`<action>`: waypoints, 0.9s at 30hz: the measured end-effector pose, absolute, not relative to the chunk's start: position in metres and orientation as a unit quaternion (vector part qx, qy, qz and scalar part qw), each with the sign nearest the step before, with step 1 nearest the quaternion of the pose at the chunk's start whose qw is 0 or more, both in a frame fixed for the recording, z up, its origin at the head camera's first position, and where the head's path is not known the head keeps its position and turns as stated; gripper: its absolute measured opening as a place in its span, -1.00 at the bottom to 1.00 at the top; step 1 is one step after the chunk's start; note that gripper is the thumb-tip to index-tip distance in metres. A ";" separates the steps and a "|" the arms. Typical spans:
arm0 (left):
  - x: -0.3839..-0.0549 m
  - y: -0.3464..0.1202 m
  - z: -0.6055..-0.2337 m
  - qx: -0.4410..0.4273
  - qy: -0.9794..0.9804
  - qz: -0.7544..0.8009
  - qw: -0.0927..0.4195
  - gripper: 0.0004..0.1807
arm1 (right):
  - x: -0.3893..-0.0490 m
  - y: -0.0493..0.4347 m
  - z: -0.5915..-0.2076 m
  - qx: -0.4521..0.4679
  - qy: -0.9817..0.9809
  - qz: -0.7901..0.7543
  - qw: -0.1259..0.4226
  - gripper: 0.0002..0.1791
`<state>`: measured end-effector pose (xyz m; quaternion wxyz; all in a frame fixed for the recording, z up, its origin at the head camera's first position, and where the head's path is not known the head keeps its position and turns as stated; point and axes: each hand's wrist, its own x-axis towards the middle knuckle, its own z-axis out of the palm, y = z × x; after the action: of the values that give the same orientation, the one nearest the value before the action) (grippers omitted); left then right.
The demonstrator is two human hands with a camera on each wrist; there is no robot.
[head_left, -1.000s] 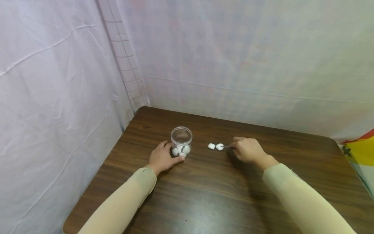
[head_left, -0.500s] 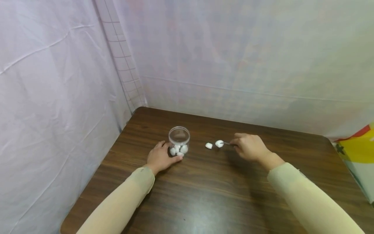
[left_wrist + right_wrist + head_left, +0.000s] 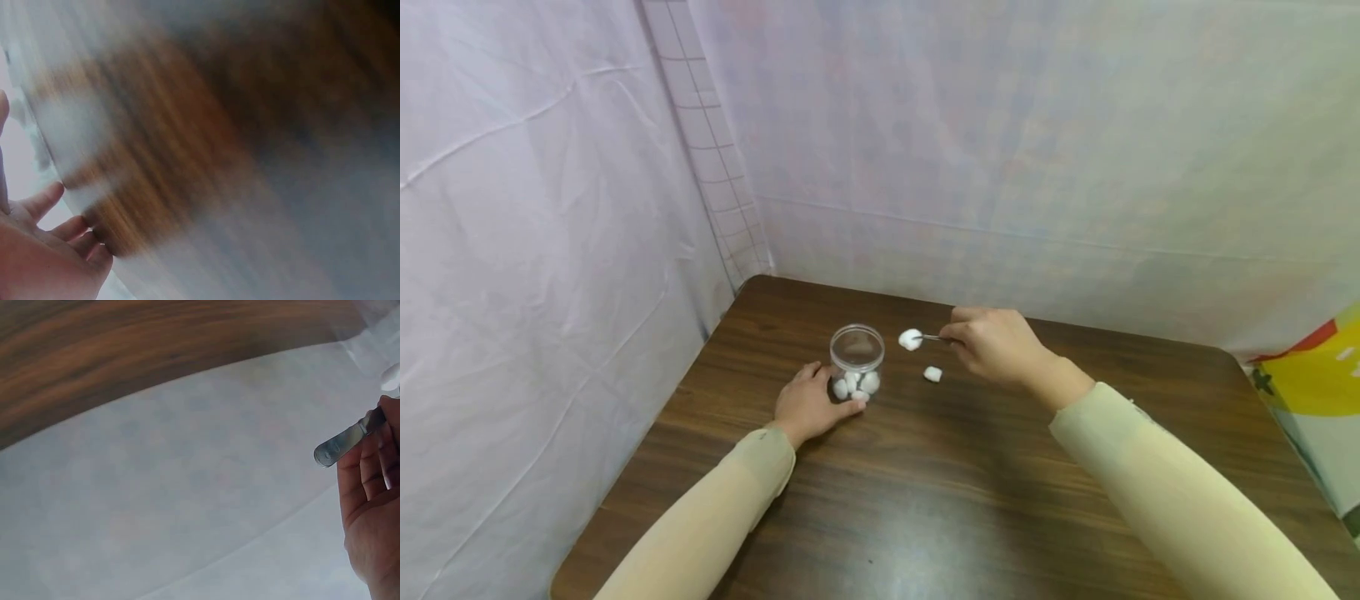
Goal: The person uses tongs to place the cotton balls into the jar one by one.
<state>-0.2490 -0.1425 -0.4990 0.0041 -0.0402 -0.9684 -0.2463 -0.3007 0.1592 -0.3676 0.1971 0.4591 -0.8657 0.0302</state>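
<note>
My left hand (image 3: 808,407) holds a clear, lidless plastic jar (image 3: 858,357) on the table, thumb in front and fingers round its left side. Several white cotton balls (image 3: 869,382) lie in the bottom of the jar. Between thumb and fingers, my right hand (image 3: 1000,346) pinches metal tweezers (image 3: 935,337), whose rounded end (image 3: 340,447) sticks out in the right wrist view. A cotton ball (image 3: 910,339) is gripped in their tips, just right of the jar's rim. Another cotton ball (image 3: 932,374) rests on the table, below the tweezers in the head view.
The brown wood-grain table (image 3: 925,500) has rounded corners. Pale cloth (image 3: 1000,167) hangs behind it, and more white cloth (image 3: 535,250) hangs along the left side. Something yellow and red (image 3: 1315,375) shows past the right edge.
My right hand has lifted one cotton ball with the tweezers and carried it left, toward the jar. The other cotton ball stays on the table. My left hand keeps its hold on the jar.
</note>
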 end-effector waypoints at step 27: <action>-0.250 -0.130 -0.498 -0.037 -0.968 -0.249 0.002 -0.08 | -0.302 0.105 -0.373 0.493 -0.851 -0.002 0.178 -0.83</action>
<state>-0.2495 -0.1298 -0.4976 0.0022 -0.0366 -0.9679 -0.2485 -0.3023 0.1048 -0.3730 0.1784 0.4935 -0.8513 -0.0022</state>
